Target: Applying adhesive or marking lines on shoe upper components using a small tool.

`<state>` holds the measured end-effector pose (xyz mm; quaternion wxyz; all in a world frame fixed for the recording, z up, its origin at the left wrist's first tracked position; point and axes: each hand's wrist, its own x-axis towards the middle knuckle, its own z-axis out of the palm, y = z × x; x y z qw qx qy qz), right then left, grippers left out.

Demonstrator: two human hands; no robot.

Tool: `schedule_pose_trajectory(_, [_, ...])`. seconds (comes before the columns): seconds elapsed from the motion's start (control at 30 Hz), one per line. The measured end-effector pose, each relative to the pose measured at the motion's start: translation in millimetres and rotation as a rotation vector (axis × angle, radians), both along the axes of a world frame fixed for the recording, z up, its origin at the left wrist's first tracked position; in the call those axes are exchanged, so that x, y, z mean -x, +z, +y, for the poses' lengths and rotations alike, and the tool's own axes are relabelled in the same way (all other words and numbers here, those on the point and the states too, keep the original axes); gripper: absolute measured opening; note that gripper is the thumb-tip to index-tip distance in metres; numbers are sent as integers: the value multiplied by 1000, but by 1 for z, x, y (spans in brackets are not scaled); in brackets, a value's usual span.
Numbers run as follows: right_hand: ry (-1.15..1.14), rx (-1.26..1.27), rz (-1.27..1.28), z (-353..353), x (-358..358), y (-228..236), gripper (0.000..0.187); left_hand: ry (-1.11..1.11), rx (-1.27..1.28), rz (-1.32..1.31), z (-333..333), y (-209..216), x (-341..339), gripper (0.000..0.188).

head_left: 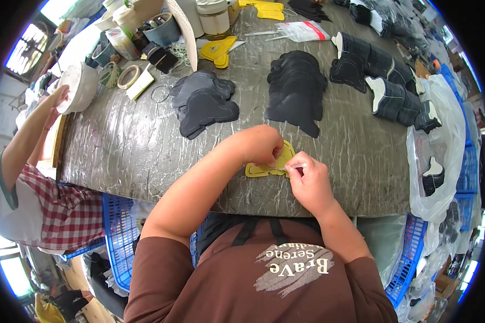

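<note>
On the table in front of me lies a flat yellow template (257, 170) with a cut-out slot. My left hand (263, 145) has its fingers bunched and pressed down on the template's upper part. In my right hand (311, 182) a thin white pen-like stick (289, 168) is pinched, its tip at the template's right side. Whatever lies beneath the template is hidden. Beyond my left hand is a loose stack of dark shoe-upper pieces (207, 105). A taller overlapping stack of black pieces (295, 89) sits beyond my hands, slightly right.
Bundled dark pieces with white edges (396, 99) lie at the right, beside a clear plastic bag (442, 145). Tape rolls (128, 77), tubs and another yellow template (219, 50) crowd the far left. A co-worker at the left holds a white bowl (82, 89). Blue baskets (117, 231) stand below the table.
</note>
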<state>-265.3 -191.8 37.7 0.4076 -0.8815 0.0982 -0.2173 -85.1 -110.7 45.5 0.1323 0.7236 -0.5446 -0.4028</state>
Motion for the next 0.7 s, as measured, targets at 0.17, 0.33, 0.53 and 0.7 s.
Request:
schedule_pose_trajectory(0.17, [-28,-96,-5,-1,7,-1,13,41,-46,53,-2,3,1,17])
schedule_pose_trajectory(0.33, [-41,-123,-1,-5,11,-3,12,-8,-16,0,-1,-1,-1,17])
schedule_pose_trajectory(0.53, [-73,-146,8,-10,24,-2,11,-8,17,-19,0,1,1,17])
schedule_pose_trajectory(0.7, [-86,-118,-40,-16,34,-6,10,-5,-7,-11,-1,2,1,17])
